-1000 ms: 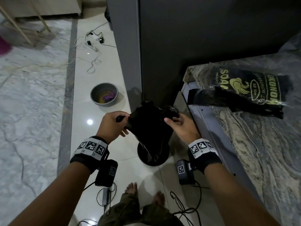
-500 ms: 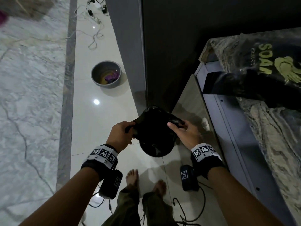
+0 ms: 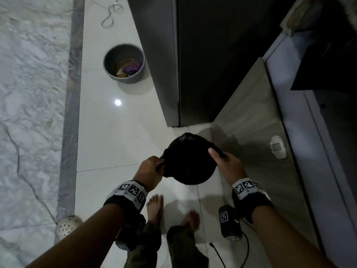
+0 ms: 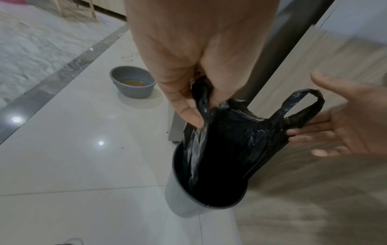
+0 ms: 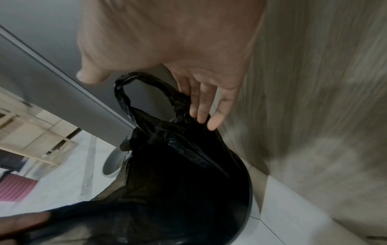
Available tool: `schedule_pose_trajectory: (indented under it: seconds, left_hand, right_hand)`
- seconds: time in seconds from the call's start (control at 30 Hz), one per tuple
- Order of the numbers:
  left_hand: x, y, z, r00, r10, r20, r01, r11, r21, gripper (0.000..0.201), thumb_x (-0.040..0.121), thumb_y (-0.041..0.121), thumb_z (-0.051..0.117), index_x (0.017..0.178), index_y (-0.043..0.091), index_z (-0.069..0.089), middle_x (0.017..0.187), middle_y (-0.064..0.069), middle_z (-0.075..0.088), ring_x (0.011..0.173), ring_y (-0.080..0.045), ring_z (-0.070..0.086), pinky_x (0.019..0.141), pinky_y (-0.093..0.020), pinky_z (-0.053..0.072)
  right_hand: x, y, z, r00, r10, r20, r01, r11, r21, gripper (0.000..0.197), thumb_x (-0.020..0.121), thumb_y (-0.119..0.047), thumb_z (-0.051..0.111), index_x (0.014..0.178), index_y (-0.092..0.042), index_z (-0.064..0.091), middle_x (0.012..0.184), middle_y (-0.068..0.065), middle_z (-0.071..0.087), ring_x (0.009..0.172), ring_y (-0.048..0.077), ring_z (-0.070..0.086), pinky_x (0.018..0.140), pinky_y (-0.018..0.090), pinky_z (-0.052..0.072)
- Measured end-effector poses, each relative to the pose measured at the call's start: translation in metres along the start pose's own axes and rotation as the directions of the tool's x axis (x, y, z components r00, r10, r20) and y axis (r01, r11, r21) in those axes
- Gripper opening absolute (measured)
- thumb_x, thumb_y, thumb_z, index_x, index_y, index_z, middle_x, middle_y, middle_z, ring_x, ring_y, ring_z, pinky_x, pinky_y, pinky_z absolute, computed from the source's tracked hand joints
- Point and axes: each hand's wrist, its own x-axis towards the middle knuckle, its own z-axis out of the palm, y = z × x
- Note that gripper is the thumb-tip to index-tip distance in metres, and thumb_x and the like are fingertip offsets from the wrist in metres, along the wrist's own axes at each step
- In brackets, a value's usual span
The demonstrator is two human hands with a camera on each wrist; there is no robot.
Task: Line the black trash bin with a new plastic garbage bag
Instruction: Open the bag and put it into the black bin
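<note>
A black plastic bag (image 3: pixel 188 155) with loop handles hangs partly inside the round black bin (image 3: pixel 195 179) on the white tile floor. My left hand (image 3: pixel 157 165) pinches the bag's left handle (image 4: pixel 201 99) between thumb and fingers, just above the bin's rim (image 4: pixel 178 167). My right hand (image 3: pixel 219 158) is at the bag's right side. Its fingers (image 5: pixel 202 111) are straight and touch the plastic under the right handle loop (image 4: pixel 303 101), with the thumb spread apart. The bag's lower part (image 5: pixel 178 174) sags into the bin's mouth and hides the inside.
A tall dark grey cabinet (image 3: pixel 166 64) stands just behind the bin, and a wood-grain panel (image 3: pixel 255 132) close on its right. A grey basin (image 3: pixel 124 63) with coloured bits sits on the floor at the far left. My bare feet (image 3: pixel 154 206) and cables are near the bin.
Both hands have come down with the bag, so it now sags into the bin. The view has tilted down and the pack of bags on the counter has left it.
</note>
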Motion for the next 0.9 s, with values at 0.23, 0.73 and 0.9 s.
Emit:
schedule_pose_trajectory:
  seconds: [0.23,0.73,0.9]
  left_hand:
    - [0.043,-0.058,0.046,1.0,-0.03,0.006,0.029,0.996,0.085,0.016,0.086,0.009,0.051,0.085,-0.001,0.063,0.08,-0.018,0.057,0.077,-0.039,0.058,0.064,-0.028,0.034]
    - [0.091,-0.075,0.071,0.94,0.275,-0.203,-0.116,0.815,0.568,0.034,0.08,0.03,0.043,0.103,0.012,0.063,0.095,-0.015,0.057,0.084,-0.036,0.051,0.07,-0.042,0.041]
    - [0.12,-0.081,0.081,0.976,0.195,-0.098,-0.085,0.755,0.65,0.031,0.082,0.031,0.045,0.09,0.009,0.066,0.085,-0.013,0.06,0.082,-0.035,0.053,0.079,-0.04,0.03]
  right_hand:
    - [0.062,0.048,0.026,0.995,0.077,-0.071,-0.086,0.987,-0.133,0.073,0.091,-0.064,0.029,0.094,-0.004,0.069,0.098,0.022,0.067,0.094,0.035,0.062,0.072,0.032,0.039]
    - [0.131,0.08,0.044,0.979,-0.159,-0.126,0.084,0.882,-0.463,0.018,0.089,-0.028,0.057,0.103,-0.016,0.062,0.102,0.013,0.066,0.087,0.032,0.062,0.068,0.03,0.042]
    - [0.136,0.081,0.044,0.975,-0.201,-0.096,0.111,0.814,-0.571,0.015,0.089,-0.028,0.057,0.099,-0.019,0.064,0.107,0.011,0.062,0.091,0.031,0.06,0.069,0.031,0.043]
